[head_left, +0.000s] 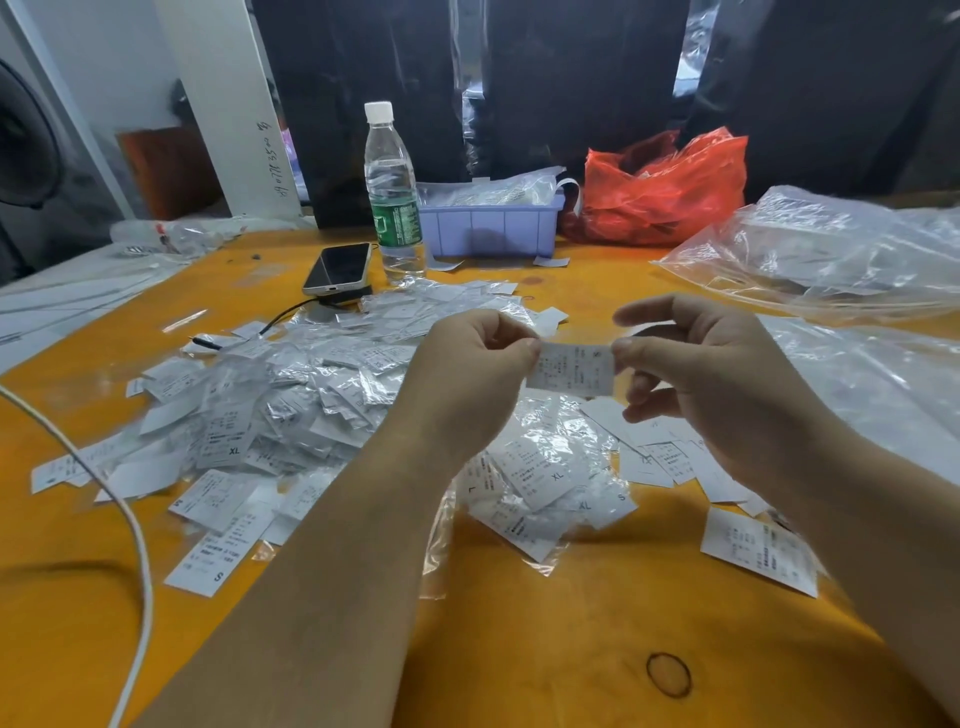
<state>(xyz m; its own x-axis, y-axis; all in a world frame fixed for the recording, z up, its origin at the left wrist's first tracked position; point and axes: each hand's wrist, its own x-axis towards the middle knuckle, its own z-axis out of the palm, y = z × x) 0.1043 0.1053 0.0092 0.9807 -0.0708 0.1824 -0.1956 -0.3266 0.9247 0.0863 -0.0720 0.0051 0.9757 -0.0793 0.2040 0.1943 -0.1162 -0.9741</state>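
Observation:
A small white printed label (570, 368) is held up above the orange table (571, 623). My left hand (478, 358) pinches its left edge between thumb and fingers. My right hand (696, 364) pinches its right edge. Below and to the left lies a big heap of similar size labels in clear sleeves (291, 395). A smaller heap (550, 478) sits under my hands. Loose labels (758, 551) lie at the right.
A water bottle (393, 197) and a phone (340, 267) stand behind the heap. A purple tray (488, 226), a red plastic bag (670, 187) and clear plastic bags (831, 249) sit further back and right. A white cable (140, 545) crosses the left side.

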